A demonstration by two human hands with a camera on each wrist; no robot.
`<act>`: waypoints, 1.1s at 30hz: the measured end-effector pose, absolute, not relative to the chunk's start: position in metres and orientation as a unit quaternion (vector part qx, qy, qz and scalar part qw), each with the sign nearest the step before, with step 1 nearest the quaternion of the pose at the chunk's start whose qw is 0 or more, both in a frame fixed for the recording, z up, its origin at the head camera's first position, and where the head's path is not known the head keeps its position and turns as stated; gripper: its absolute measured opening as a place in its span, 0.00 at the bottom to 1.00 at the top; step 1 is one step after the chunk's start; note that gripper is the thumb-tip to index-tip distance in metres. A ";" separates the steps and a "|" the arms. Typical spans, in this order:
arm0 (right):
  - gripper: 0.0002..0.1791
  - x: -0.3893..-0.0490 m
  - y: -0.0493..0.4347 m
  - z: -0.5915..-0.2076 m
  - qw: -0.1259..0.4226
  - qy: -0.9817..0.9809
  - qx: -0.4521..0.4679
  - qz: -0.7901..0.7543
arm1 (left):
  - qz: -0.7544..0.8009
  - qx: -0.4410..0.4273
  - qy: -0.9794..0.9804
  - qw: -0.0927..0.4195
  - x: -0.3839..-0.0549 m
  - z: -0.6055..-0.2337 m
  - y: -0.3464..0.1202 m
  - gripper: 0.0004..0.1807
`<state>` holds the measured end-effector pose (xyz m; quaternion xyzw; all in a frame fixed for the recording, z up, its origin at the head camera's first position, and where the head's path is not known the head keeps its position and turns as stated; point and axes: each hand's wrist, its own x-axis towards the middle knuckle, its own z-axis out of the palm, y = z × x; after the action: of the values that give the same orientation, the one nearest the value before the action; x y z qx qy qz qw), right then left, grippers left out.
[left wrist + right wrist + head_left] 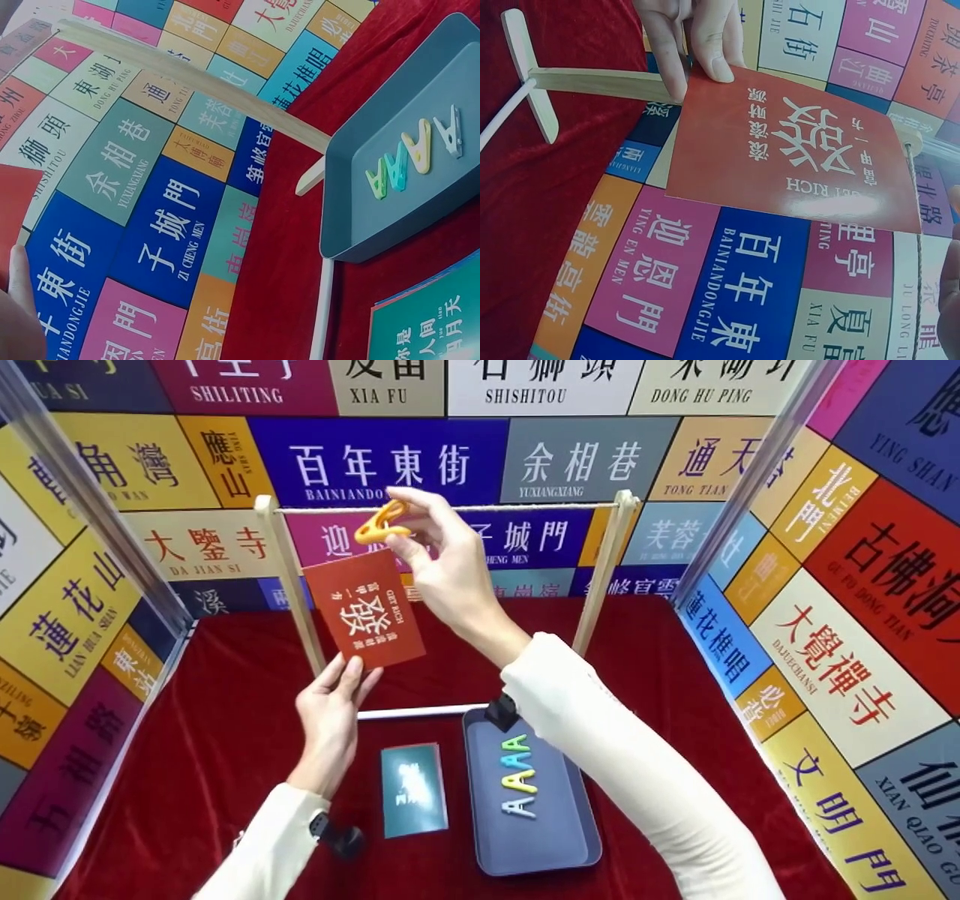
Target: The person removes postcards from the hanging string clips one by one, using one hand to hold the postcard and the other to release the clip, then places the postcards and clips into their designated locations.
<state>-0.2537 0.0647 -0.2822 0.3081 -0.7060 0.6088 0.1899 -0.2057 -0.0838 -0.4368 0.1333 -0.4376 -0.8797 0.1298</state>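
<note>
A red card (364, 611) with white characters and the words "GET RICH" is pinched at its lower edge by my left hand (330, 720). Between the thumb and fingers of my right hand (454, 559) is an orange clothespin (381, 526), just above the card's top edge. A thin rope (540, 506) runs between two wooden posts behind the hands. In the right wrist view the card (795, 150) reaches to the rope (919, 292); whether they touch I cannot tell. Only fingers of the right hand (951, 289) show there.
A grey tray (536, 847) on the red cloth (660, 697) holds several clothespins in green, blue, yellow and pale grey. Left of it lies a stack of cards (414, 791), a green one on top. Wooden posts (600, 577) and printed panels stand around.
</note>
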 end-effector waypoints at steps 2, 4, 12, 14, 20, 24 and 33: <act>0.25 -0.252 0.067 -0.284 0.186 -0.701 0.306 0.617 | -0.878 0.134 -0.441 0.128 -0.204 -0.438 -0.084 0.26; 0.24 -0.251 0.070 -0.286 0.181 -0.697 0.301 0.625 | -0.878 0.133 -0.443 0.126 -0.202 -0.439 -0.085 0.26; 0.24 -0.244 0.080 -0.296 0.181 -0.692 0.294 0.634 | -0.875 0.136 -0.448 0.125 -0.193 -0.444 -0.085 0.27; 0.24 -0.242 0.083 -0.300 0.184 -0.695 0.296 0.628 | -0.871 0.134 -0.456 0.124 -0.191 -0.444 -0.085 0.27; 0.24 -0.236 0.093 -0.309 0.190 -0.696 0.307 0.620 | -0.863 0.131 -0.471 0.124 -0.183 -0.446 -0.084 0.28; 0.23 -0.232 0.099 -0.316 0.201 -0.697 0.317 0.611 | -0.859 0.136 -0.480 0.117 -0.179 -0.448 -0.085 0.29; 0.22 -0.222 0.109 -0.329 0.217 -0.699 0.336 0.593 | -0.861 0.127 -0.480 0.114 -0.167 -0.451 -0.083 0.27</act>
<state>-0.2224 0.1093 -0.3290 0.3360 -0.6989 0.5929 0.2171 -0.1673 -0.0832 -0.4512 0.1265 -0.4799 -0.8606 0.1140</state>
